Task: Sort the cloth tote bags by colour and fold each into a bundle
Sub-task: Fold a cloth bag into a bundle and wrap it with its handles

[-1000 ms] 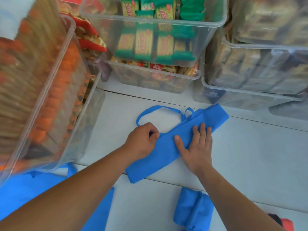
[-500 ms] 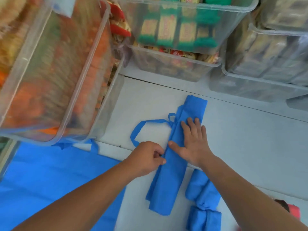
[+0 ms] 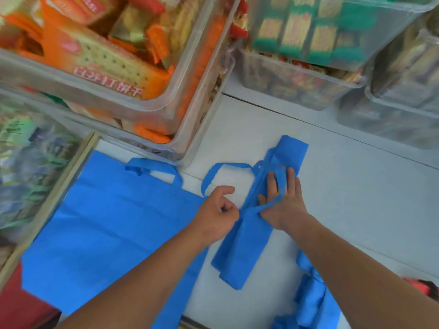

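A blue tote bag (image 3: 247,243), folded into a long narrow strip, lies on the white floor in the middle of the head view. My right hand (image 3: 283,200) presses flat on the strip, and one blue handle strap (image 3: 276,176) runs over its fingers. My left hand (image 3: 217,212) is curled beside it and pinches that strap near the strip's left edge. The bag's other handle (image 3: 213,173) loops out to the left on the floor. A flat unfolded blue tote bag (image 3: 104,229) lies at the left. Folded blue bundles (image 3: 311,295) sit at the lower right.
Clear plastic bins of snack packets (image 3: 133,74) stand stacked at the upper left, with more clear bins (image 3: 308,58) across the back and right. A wooden-framed case (image 3: 47,186) borders the left. Something red (image 3: 19,302) shows at the lower left and another red item (image 3: 420,284) at the far right.
The view has swung left, showing more of the flat blue bag. My left hand has drawn a handle strap across my right hand's fingers, which still press on the folded strip.
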